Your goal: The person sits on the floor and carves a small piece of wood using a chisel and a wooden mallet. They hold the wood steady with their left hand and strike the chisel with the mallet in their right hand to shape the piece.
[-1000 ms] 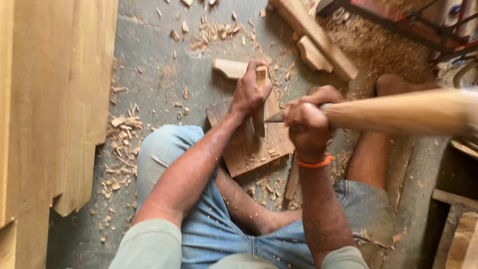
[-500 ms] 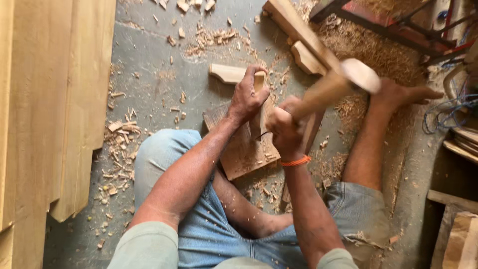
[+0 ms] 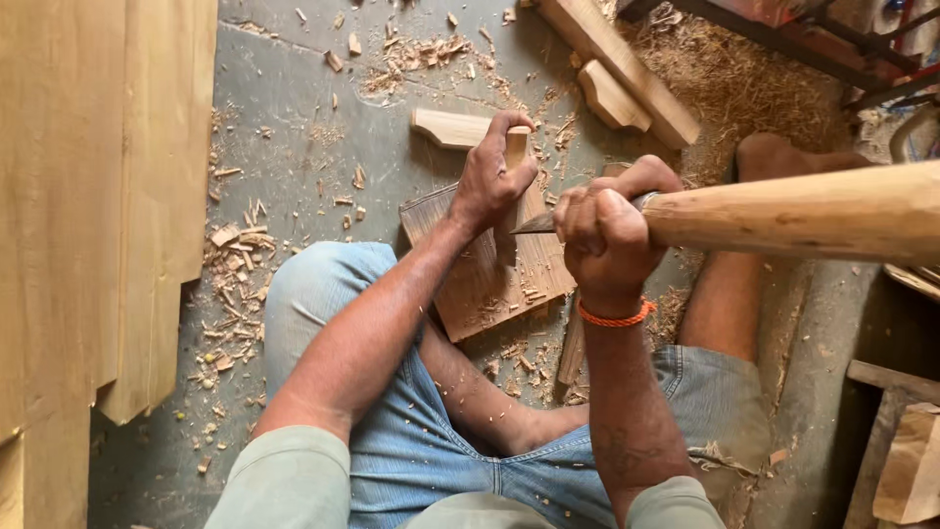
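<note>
I sit on the floor with a flat wooden block [image 3: 490, 284] between my legs. My left hand [image 3: 494, 181] grips a small pale wooden piece [image 3: 516, 147] and holds it upright on the block. Just to the right, my right hand [image 3: 602, 235] is closed around a thick wooden tool handle [image 3: 803, 211] that runs out to the right edge of the view. The tool's dark metal blade [image 3: 534, 223] points left and meets the piece just below my left hand. An orange band circles my right wrist.
Tall pale planks [image 3: 88, 196] stand along the left. Wood chips [image 3: 235, 264] litter the grey floor. A curved offcut [image 3: 450, 127] lies behind the block. Shaped timbers [image 3: 612, 69] and sawdust [image 3: 744, 88] are at the top; wood scraps [image 3: 906, 451] lie bottom right.
The tool swung up and tilted away half a second ago, then came back down; its handle is level again and the blade is at the piece. My left hand kept its hold.
</note>
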